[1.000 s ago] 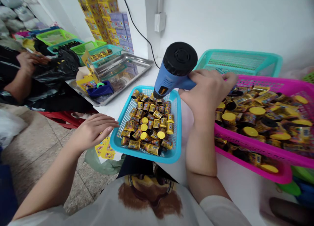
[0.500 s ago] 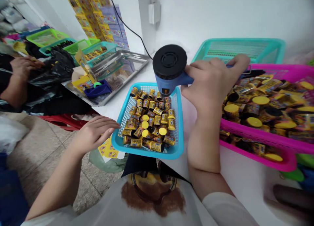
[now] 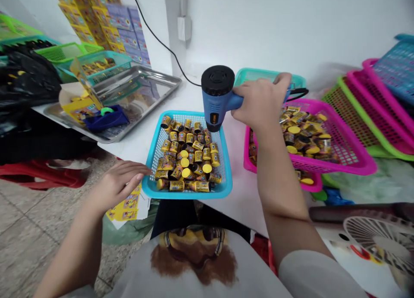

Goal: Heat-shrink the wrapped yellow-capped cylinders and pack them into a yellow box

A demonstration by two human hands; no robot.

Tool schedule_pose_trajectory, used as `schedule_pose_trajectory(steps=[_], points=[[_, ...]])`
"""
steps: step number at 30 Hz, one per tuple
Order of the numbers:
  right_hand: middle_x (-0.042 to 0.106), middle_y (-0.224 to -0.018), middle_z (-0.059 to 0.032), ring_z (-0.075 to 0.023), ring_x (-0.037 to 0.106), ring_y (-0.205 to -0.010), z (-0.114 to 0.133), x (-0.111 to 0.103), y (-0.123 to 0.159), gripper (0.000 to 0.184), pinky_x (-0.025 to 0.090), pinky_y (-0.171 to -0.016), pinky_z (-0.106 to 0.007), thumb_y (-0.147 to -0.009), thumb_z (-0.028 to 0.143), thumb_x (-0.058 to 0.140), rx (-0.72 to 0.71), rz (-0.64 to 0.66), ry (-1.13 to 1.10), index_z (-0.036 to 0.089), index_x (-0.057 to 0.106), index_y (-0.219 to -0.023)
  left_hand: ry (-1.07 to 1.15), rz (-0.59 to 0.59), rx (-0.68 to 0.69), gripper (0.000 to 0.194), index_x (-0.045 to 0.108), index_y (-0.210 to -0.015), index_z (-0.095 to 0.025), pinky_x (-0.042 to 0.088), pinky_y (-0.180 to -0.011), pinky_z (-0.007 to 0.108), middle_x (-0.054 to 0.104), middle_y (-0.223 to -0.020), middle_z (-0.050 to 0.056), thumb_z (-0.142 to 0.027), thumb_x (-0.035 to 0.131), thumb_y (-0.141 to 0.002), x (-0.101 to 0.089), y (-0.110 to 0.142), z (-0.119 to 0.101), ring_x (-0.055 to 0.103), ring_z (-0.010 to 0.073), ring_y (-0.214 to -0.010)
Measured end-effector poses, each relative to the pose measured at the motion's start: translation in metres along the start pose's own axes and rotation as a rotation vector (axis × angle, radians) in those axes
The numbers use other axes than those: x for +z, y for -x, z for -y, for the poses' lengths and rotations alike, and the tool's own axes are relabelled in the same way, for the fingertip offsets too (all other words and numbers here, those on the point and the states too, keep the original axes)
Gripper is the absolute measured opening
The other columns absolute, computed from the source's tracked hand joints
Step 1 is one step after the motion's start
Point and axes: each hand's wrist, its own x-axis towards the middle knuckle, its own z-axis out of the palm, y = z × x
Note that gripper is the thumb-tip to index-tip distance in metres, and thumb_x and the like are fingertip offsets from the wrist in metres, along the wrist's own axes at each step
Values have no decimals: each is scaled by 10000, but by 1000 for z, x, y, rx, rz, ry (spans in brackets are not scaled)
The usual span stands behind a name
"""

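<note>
In my right hand (image 3: 261, 97) is a blue heat gun (image 3: 214, 106) with a black round back, gripped by its handle. Its nozzle points down over the far right part of a blue plastic basket (image 3: 228, 177). Many small yellow labelled canisters (image 3: 198, 156) lie in the basket, some with yellow lids facing up and others showing black ends. My left hand (image 3: 121, 183) has its fingers stretched out, their tips at the basket's left rim.
To the right, pink baskets (image 3: 359, 166) hold more canisters, with a teal basket (image 3: 268, 76) behind. A metal tray (image 3: 142, 104) with a blue scoop-like container (image 3: 108, 119) stands left. A black cord (image 3: 161, 43) runs up the wall. A fan (image 3: 381, 237) is at lower right.
My view has turned to the right, bringing the fan and stacked baskets into sight. The heat gun is tilted more upright, its nozzle still over the basket. My left hand stays by the rim.
</note>
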Motion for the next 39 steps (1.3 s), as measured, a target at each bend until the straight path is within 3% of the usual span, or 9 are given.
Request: schedule_pose_trajectory(steps=[4, 12, 15, 18, 24, 28, 34, 36, 39], points=[[738, -1120, -92, -332, 618, -1087, 1, -9, 1, 288, 301, -1025, -604, -858, 244, 553, 4, 44, 15, 241, 739, -1078, 1, -113, 50, 314, 757, -1044, -235, 606, -919, 345, 833, -1029, 12, -242, 446, -1082, 6, 18, 8, 788, 194, -997], [731, -1163, -143, -353, 611, -1078, 7, -21, -8, 321, 290, -1000, -573, -883, 396, 590, 31, 87, 61, 214, 736, -1104, 86, -173, -69, 329, 761, -1066, -239, 604, -896, 289, 825, -1053, 6, -248, 434, -1102, 17, 50, 9, 782, 160, -975], [736, -1079, -132, -339, 620, -1021, 8, -27, -7, 335, 295, -997, -553, -872, 444, 599, 28, 92, 86, 218, 751, -1068, 54, -249, -171, 298, 753, -1149, -247, 580, -956, 324, 785, -1161, 37, -282, 461, -1108, 36, 52, -10, 742, 184, -1083], [737, -1029, -126, -326, 629, -971, 7, -32, 1, 342, 309, -985, -541, -850, 478, 629, 46, 94, 77, 228, 744, -1053, -40, -259, -106, 259, 748, -1225, -282, 503, -1077, 439, 738, -1225, 68, -378, 558, -1079, 65, 48, -31, 644, 267, -1235], [732, -992, -131, -312, 631, -971, 7, -44, 28, 297, 338, -959, -517, -818, 482, 678, 67, 34, 39, 215, 696, -947, -164, -296, 73, 226, 744, -1214, -273, 456, -961, 393, 735, -1019, 65, -372, 632, -1044, 109, 41, -41, 571, 256, -1037], [738, -1015, -90, -289, 646, -990, 6, -51, 37, 289, 326, -980, -512, -793, 492, 661, 98, -66, 15, 224, 681, -899, -216, -338, 95, 202, 746, -1186, -270, 424, -893, 409, 732, -982, 71, -318, 612, -1043, 96, 16, -30, 561, 260, -967], [736, -956, -65, -219, 639, -889, -4, -49, 29, 455, 297, -957, -480, -615, 611, 670, 242, -405, -24, 191, 610, -781, -213, -638, -219, 330, 727, -968, -220, 421, -885, 411, 693, -941, 76, -334, 446, -1097, 49, -55, -15, 585, 259, -955], [720, -880, -52, -194, 620, -836, -10, -43, 32, 475, 292, -925, -461, -594, 636, 646, 234, -473, -53, 184, 553, -706, -244, -592, -166, 296, 730, -1021, -225, 411, -878, 407, 705, -947, 68, -329, 463, -1096, 55, -55, -22, 582, 261, -961], [673, -758, -37, -174, 576, -759, -19, -31, 41, 486, 281, -874, -441, -582, 647, 631, 175, -497, -48, 181, 511, -649, -280, -449, -65, 206, 736, -1089, -233, 394, -871, 411, 728, -953, 68, -302, 544, -1067, 81, -29, -37, 576, 274, -987]])
